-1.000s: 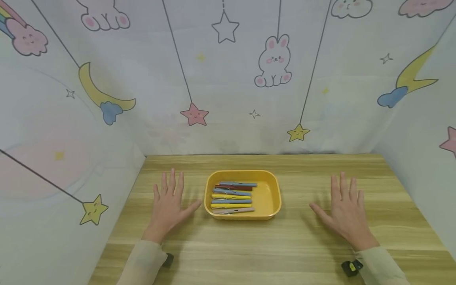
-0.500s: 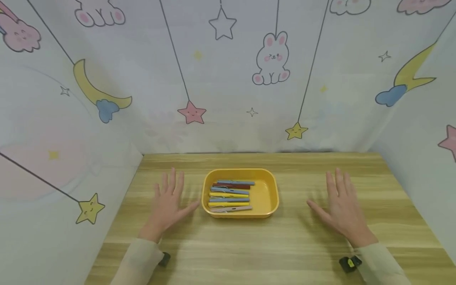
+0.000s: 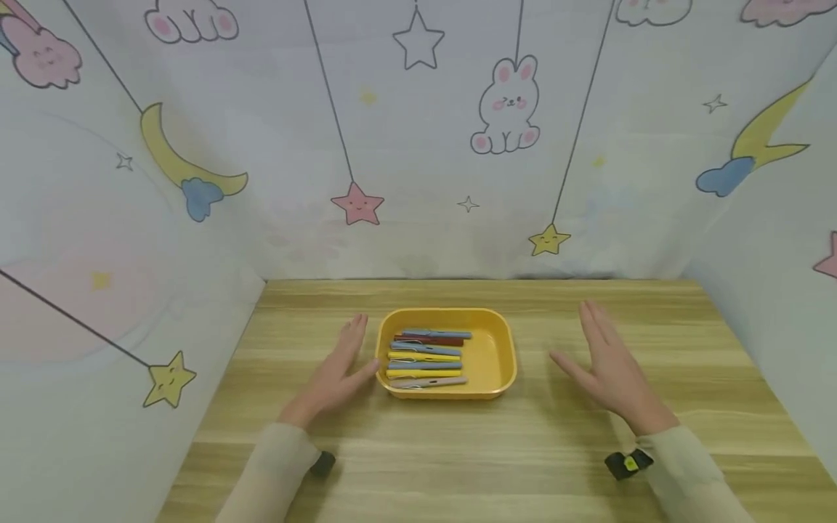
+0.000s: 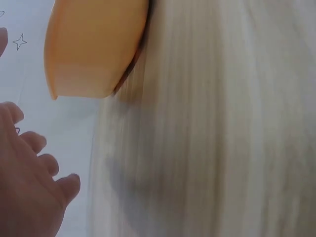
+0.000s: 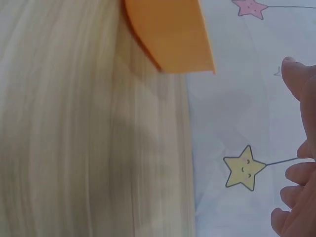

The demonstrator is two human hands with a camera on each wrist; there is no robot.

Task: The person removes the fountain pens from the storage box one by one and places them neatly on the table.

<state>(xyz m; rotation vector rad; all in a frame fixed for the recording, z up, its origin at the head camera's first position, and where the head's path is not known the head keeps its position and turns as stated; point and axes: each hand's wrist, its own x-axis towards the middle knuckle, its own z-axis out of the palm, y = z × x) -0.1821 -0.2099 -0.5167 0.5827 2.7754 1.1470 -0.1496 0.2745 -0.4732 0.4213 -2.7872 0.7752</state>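
A yellow tray stands on the wooden table with several pens lying side by side in its left part. Among them are yellow pens, blue-grey pens, a dark red pen and a greyish-pink pen. My left hand is just left of the tray, thumb tip right at its rim, fingers straight and turned toward it. Farther off on the other side, my right hand has its fingers extended and thumb spread toward the tray. Both hands hold nothing. The wrist views show the tray's outer wall.
White cloth walls with printed stars, moons and a rabbit enclose the table at the back and both sides. A black wrist camera is strapped by the right sleeve, another by the left.
Both hands have moved inward toward the tray and turned their palms to face it, the left coming right up to the rim. The tray and pens stay in place.
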